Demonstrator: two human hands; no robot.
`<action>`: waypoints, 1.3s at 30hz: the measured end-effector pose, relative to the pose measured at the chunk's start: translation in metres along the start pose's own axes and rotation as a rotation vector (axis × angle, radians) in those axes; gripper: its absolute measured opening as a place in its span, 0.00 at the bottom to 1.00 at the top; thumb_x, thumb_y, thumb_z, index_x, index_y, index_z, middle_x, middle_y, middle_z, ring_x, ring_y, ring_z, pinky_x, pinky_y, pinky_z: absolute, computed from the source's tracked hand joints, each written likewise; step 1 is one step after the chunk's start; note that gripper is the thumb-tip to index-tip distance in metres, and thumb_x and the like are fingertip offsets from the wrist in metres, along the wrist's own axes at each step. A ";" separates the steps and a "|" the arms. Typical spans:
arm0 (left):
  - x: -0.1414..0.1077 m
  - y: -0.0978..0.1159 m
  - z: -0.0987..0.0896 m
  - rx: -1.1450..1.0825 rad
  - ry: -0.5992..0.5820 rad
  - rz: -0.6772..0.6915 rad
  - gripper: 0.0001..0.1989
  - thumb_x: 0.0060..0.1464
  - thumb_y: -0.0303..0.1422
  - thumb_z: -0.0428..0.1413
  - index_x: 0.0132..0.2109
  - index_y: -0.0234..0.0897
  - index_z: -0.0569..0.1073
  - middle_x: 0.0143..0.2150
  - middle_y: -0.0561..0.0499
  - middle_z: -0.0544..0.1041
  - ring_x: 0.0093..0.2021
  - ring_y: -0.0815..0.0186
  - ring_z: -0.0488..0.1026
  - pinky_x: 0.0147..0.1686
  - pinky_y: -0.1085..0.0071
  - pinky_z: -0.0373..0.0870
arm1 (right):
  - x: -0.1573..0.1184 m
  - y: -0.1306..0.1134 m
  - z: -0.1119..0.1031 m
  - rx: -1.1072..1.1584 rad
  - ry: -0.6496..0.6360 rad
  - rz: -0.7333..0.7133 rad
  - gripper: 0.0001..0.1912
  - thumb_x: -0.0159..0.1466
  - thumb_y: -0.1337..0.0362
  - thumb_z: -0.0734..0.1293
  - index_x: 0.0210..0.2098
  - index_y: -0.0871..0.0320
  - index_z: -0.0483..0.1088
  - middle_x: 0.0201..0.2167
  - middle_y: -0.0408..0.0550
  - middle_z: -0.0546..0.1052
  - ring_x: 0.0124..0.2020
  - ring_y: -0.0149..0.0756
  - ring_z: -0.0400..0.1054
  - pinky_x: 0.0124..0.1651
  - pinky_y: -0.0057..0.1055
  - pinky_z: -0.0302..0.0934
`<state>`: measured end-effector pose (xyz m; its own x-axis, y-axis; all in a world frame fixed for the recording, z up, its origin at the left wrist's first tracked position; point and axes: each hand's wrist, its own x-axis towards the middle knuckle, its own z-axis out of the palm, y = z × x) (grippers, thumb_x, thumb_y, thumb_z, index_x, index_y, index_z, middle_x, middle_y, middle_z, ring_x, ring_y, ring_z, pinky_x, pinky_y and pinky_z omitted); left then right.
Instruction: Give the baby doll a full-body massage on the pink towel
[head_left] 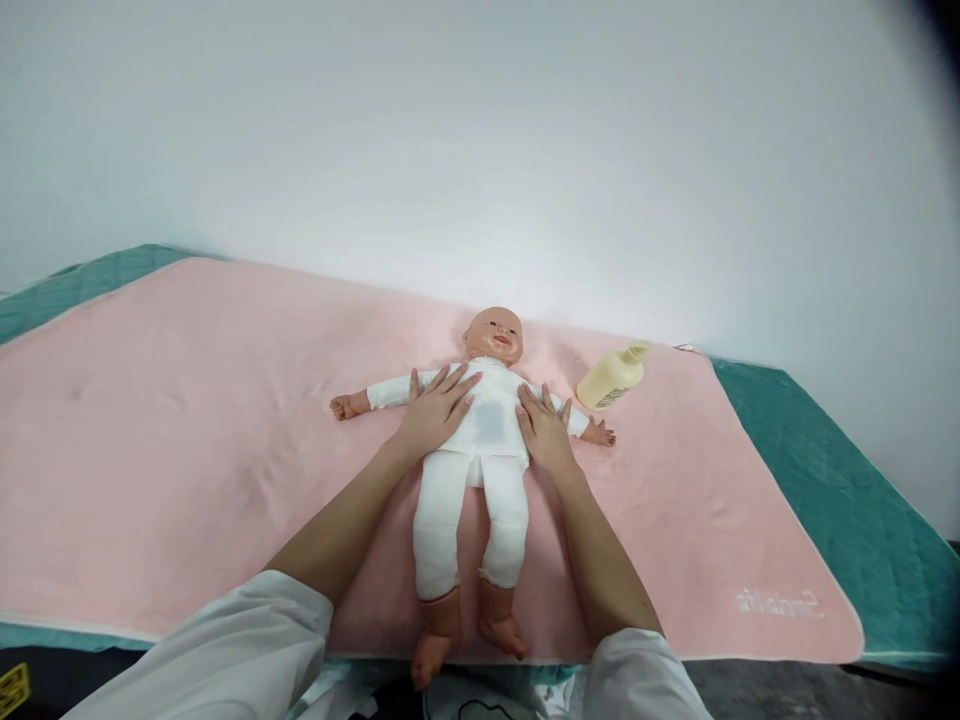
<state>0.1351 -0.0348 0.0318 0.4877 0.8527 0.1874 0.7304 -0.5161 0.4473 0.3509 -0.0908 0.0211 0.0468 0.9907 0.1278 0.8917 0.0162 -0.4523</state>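
Note:
A baby doll [487,425] in a white cloth suit lies face up, its arms spread and its bare feet toward me. My left hand [439,410] rests on the doll's chest at the left side, fingers spread. On the other side of the torso lies my right hand [546,425], its fingers apart near the doll's shoulder and upper arm. Neither hand grips anything. A pale yellow bottle [611,380] lies tilted on the pink mat, just beyond the doll's hand on the right.
The pink mat [187,450] spreads over a green quilted cover [840,470], which shows at both sides. A pale wall [480,150] rises behind the far edge. The near edge runs under the doll's feet.

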 end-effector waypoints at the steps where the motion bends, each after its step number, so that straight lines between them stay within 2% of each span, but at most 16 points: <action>1: 0.000 0.000 0.000 0.008 0.015 -0.027 0.25 0.69 0.43 0.35 0.69 0.53 0.57 0.72 0.54 0.54 0.73 0.53 0.48 0.66 0.36 0.27 | 0.000 0.000 0.000 0.004 0.002 -0.002 0.27 0.73 0.56 0.48 0.67 0.56 0.58 0.68 0.49 0.61 0.74 0.51 0.39 0.68 0.68 0.20; 5: 0.000 -0.001 0.002 0.032 0.057 -0.087 0.26 0.68 0.41 0.34 0.70 0.51 0.56 0.72 0.52 0.55 0.72 0.52 0.50 0.66 0.36 0.29 | 0.000 0.001 0.000 0.023 0.005 -0.001 0.27 0.73 0.56 0.49 0.66 0.55 0.59 0.67 0.48 0.62 0.74 0.51 0.39 0.68 0.68 0.20; 9: 0.000 -0.003 0.004 0.021 0.071 -0.088 0.27 0.68 0.41 0.34 0.71 0.48 0.55 0.72 0.50 0.55 0.72 0.54 0.52 0.67 0.39 0.28 | 0.001 0.003 0.000 0.084 0.021 0.004 0.26 0.72 0.55 0.50 0.66 0.54 0.60 0.67 0.49 0.62 0.73 0.50 0.41 0.68 0.68 0.19; 12: 0.000 -0.003 0.005 0.017 0.067 -0.088 0.27 0.68 0.41 0.34 0.70 0.47 0.55 0.72 0.49 0.55 0.72 0.53 0.52 0.67 0.38 0.28 | 0.000 0.001 -0.005 0.248 0.050 -0.071 0.27 0.71 0.53 0.54 0.66 0.55 0.59 0.68 0.49 0.60 0.73 0.46 0.43 0.71 0.61 0.25; 14: -0.001 -0.003 0.005 0.016 0.066 -0.092 0.27 0.68 0.41 0.34 0.70 0.47 0.56 0.72 0.49 0.55 0.71 0.53 0.52 0.67 0.38 0.28 | -0.003 -0.004 -0.011 0.408 -0.009 -0.182 0.29 0.70 0.50 0.55 0.66 0.55 0.59 0.68 0.48 0.61 0.72 0.42 0.48 0.73 0.52 0.35; 16: -0.001 -0.003 0.005 0.017 0.066 -0.092 0.27 0.68 0.41 0.34 0.70 0.47 0.56 0.72 0.49 0.55 0.71 0.53 0.52 0.67 0.38 0.28 | -0.008 -0.009 -0.017 0.523 -0.140 -0.296 0.29 0.70 0.47 0.56 0.64 0.54 0.63 0.65 0.48 0.66 0.68 0.39 0.57 0.73 0.45 0.43; 18: -0.001 -0.003 0.005 0.021 0.066 -0.089 0.27 0.68 0.41 0.34 0.70 0.47 0.56 0.72 0.49 0.55 0.71 0.53 0.52 0.67 0.38 0.29 | -0.013 -0.015 -0.022 0.548 -0.249 -0.378 0.28 0.69 0.45 0.55 0.60 0.53 0.69 0.60 0.47 0.73 0.64 0.39 0.64 0.72 0.44 0.47; 21: -0.001 -0.004 0.005 0.025 0.065 -0.084 0.27 0.68 0.41 0.34 0.70 0.47 0.56 0.72 0.49 0.55 0.71 0.52 0.53 0.67 0.38 0.30 | -0.018 -0.020 -0.024 0.467 -0.263 -0.464 0.25 0.69 0.44 0.56 0.52 0.48 0.76 0.52 0.46 0.79 0.60 0.41 0.69 0.70 0.44 0.50; 25: -0.001 -0.004 0.006 0.023 0.065 -0.081 0.27 0.68 0.41 0.34 0.70 0.46 0.56 0.72 0.49 0.55 0.71 0.51 0.53 0.67 0.37 0.30 | -0.016 -0.023 -0.022 0.448 -0.291 -0.527 0.20 0.69 0.47 0.58 0.47 0.45 0.78 0.50 0.44 0.80 0.61 0.42 0.67 0.72 0.47 0.45; 29: -0.001 -0.004 0.006 0.023 0.062 -0.088 0.27 0.68 0.41 0.34 0.70 0.47 0.55 0.72 0.49 0.55 0.71 0.52 0.53 0.67 0.38 0.30 | -0.014 -0.024 -0.021 0.461 -0.304 -0.541 0.21 0.70 0.50 0.57 0.50 0.49 0.76 0.54 0.43 0.77 0.66 0.40 0.61 0.74 0.48 0.35; 33: -0.001 -0.002 0.004 0.027 0.059 -0.093 0.27 0.68 0.40 0.34 0.70 0.47 0.56 0.72 0.49 0.55 0.71 0.52 0.53 0.67 0.38 0.30 | -0.011 -0.022 -0.017 0.378 -0.229 -0.519 0.21 0.70 0.50 0.56 0.53 0.47 0.74 0.57 0.40 0.74 0.67 0.39 0.59 0.75 0.45 0.37; 39: -0.001 0.001 0.002 0.026 0.050 -0.101 0.27 0.68 0.40 0.35 0.70 0.45 0.56 0.72 0.48 0.55 0.71 0.52 0.53 0.67 0.38 0.30 | -0.006 -0.016 -0.012 0.384 -0.236 -0.469 0.22 0.71 0.53 0.56 0.61 0.50 0.66 0.64 0.43 0.66 0.71 0.39 0.51 0.75 0.50 0.29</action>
<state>0.1360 -0.0364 0.0304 0.3871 0.9029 0.1866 0.7870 -0.4290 0.4433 0.3417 -0.0985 0.0387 -0.4474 0.8691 0.2109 0.5673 0.4581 -0.6843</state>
